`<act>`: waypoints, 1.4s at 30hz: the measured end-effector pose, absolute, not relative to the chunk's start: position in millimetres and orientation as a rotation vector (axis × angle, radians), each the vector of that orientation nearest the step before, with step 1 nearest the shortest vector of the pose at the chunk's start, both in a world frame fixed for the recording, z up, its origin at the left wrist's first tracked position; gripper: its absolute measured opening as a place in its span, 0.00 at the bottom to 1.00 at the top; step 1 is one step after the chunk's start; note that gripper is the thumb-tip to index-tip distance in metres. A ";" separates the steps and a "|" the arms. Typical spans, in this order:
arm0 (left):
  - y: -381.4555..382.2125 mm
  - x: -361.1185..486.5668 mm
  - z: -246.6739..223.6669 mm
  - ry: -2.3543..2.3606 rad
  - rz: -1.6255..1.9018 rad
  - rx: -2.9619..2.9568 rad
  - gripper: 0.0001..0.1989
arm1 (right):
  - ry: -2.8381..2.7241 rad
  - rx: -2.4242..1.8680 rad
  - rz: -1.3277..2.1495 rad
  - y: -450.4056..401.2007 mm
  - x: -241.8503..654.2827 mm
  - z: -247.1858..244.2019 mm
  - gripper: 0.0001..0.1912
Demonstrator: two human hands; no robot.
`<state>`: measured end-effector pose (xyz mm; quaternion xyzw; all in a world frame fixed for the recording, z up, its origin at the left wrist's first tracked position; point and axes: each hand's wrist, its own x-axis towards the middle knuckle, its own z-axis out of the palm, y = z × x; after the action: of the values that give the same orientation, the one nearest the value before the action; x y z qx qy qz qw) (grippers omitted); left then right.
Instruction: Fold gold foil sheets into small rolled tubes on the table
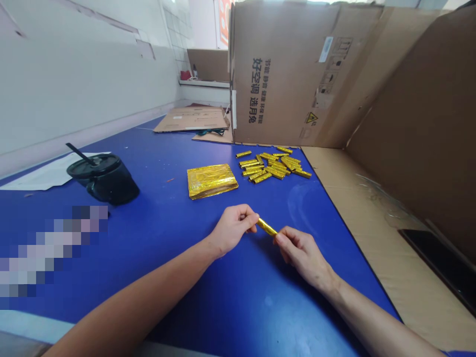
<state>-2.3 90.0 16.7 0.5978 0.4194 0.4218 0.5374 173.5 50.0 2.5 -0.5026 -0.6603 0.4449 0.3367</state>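
A thin roll of gold foil paper (267, 226) is stretched between my two hands above the blue table (167, 287). Its left end is pinched by my left hand (235, 227), with fingers curled in. My right hand (303, 252) grips the other end between thumb and fingers. Just beyond my left hand lies a flat stack of gold foil sheets (211, 180). Farther right, several finished-looking gold foil rolls (277, 166) are scattered in a loose pile on the table.
At the left stands a black lidded cup (106, 178) with a straw, beside white paper (40, 173). A tall cardboard box (290, 79) walls the back and right. Flat cardboard (193, 119) lies at the back. A dark phone-like slab (439, 267) rests on cardboard at right.
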 end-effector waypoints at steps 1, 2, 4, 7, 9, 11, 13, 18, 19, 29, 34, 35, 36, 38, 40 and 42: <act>90.2 -2.7 16.5 1.001 1.000 1.433 0.11 | -1.731 -1.312 1.160 50.2 173.3 2.1 0.18; 90.4 -2.8 16.3 1.003 0.996 1.433 0.12 | -1.740 -1.310 1.160 50.4 173.2 1.7 0.18; 90.1 -2.2 16.0 0.993 0.993 1.397 0.12 | -1.755 -1.299 1.161 50.8 173.1 0.5 0.18; 87.5 1.1 15.1 0.931 0.961 1.331 0.13 | -1.750 -1.284 1.135 51.4 173.0 -1.0 0.17; 84.7 4.0 13.3 0.892 0.922 1.318 0.14 | -1.757 -1.278 1.108 51.3 172.6 -1.6 0.18; 82.2 6.4 10.6 0.878 0.901 1.316 0.13 | -1.778 -1.272 1.102 50.8 172.0 -2.0 0.18; 80.7 7.7 7.9 0.877 0.905 1.303 0.12 | -1.798 -1.271 1.112 50.2 171.4 -2.4 0.19; 81.3 7.6 6.3 0.893 0.897 1.266 0.11 | -1.812 -1.271 1.143 50.6 171.0 -2.6 0.19; 81.7 7.4 6.7 0.899 0.899 1.264 0.11 | -1.800 -1.280 1.160 51.0 170.9 -2.4 0.19; 86.7 5.3 7.8 0.907 0.973 1.209 0.17 | -1.709 -1.300 1.205 51.4 172.1 -5.4 0.18; 88.9 4.2 6.7 0.994 1.000 1.244 0.14 | -1.712 -1.310 1.238 51.9 171.7 -2.8 0.18; 87.8 4.8 6.2 0.997 0.981 1.260 0.14 | -1.728 -1.310 1.241 51.5 171.2 -1.5 0.17; 86.2 5.9 5.6 0.992 0.955 1.278 0.13 | -1.749 -1.309 1.245 51.0 170.5 -0.2 0.16; 81.8 8.8 3.6 0.970 0.898 1.318 0.13 | -1.809 -1.302 1.238 49.7 169.1 1.6 0.15; 77.7 11.7 1.5 0.950 0.852 1.346 0.14 | -1.885 -1.278 1.204 48.4 167.9 2.4 0.15; 75.7 13.2 0.3 0.937 0.827 1.346 0.15 | -1.940 -1.255 1.156 47.6 167.4 2.6 0.16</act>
<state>13.2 75.7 0.3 0.5822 0.4055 0.3576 0.6073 167.4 47.6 2.6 -0.4670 -0.7219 0.4300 0.2755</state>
